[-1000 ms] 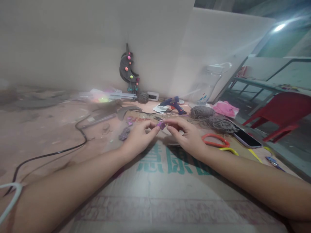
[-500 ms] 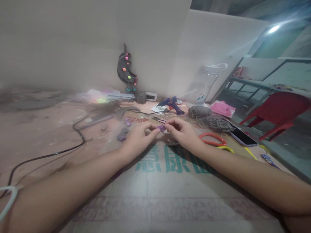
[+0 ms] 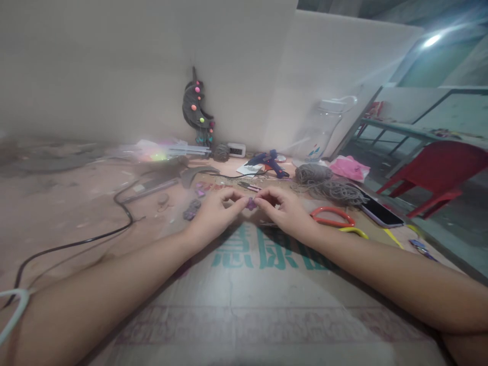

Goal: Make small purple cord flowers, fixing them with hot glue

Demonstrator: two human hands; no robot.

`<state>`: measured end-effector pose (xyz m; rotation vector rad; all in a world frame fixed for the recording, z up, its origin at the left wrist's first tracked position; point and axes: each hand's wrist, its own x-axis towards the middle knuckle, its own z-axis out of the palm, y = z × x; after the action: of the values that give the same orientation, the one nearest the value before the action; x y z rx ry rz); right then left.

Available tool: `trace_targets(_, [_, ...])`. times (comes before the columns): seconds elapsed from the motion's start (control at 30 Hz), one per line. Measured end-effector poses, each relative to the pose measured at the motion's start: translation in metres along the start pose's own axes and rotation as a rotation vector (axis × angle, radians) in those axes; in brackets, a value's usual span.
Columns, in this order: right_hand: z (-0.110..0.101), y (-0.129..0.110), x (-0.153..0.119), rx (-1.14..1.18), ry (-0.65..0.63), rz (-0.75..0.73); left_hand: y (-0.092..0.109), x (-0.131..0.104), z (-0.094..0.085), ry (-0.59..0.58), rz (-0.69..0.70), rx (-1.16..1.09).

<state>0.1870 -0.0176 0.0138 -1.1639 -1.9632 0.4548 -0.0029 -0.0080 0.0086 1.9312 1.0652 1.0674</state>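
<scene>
Left hand (image 3: 215, 211) and right hand (image 3: 291, 211) both pinching small purple piece (image 3: 250, 204), held between their fingertips. Cardboard (image 3: 236, 290) below the hands. Glue gun (image 3: 269, 163) beyond them. Orange handle (image 3: 330, 208) just right of right hand, grey yarn (image 3: 313, 174) farther out.

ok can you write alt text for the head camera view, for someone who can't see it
A person's left hand and right hand pinch a small purple piece between them above green-printed cardboard. Beyond and to the right are a blue glue gun, gray yarn, an orange loop handle and a phone.
</scene>
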Motion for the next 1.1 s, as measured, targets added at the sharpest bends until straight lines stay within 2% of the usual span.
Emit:
trace_targets(0.13, [0.0, 0.002, 0.001, 0.125, 0.007, 0.105, -0.006, 0.002, 0.002, 0.003, -0.008, -0.065])
trace_targets(0.27, [0.0, 0.002, 0.001, 0.218, 0.008, 0.169, -0.007, 0.001, 0.002, -0.062, -0.025, -0.026])
trace_targets(0.6, [-0.001, 0.009, 0.004, 0.258, 0.072, 0.075, -0.002, -0.001, 0.002, -0.028, -0.024, -0.045])
trace_targets(0.73, [-0.001, 0.006, 0.004, 0.263, 0.069, 0.091, -0.005, -0.001, 0.002, -0.032, -0.042, -0.03])
trace_targets(0.87, [0.0, 0.002, 0.003, 0.246, 0.005, 0.163, -0.004, -0.002, 0.002, -0.064, -0.084, 0.023])
trace_targets(1.1, [-0.001, -0.001, 0.003, 0.203, -0.006, 0.162, -0.003, -0.002, 0.002, -0.027, 0.01, -0.05])
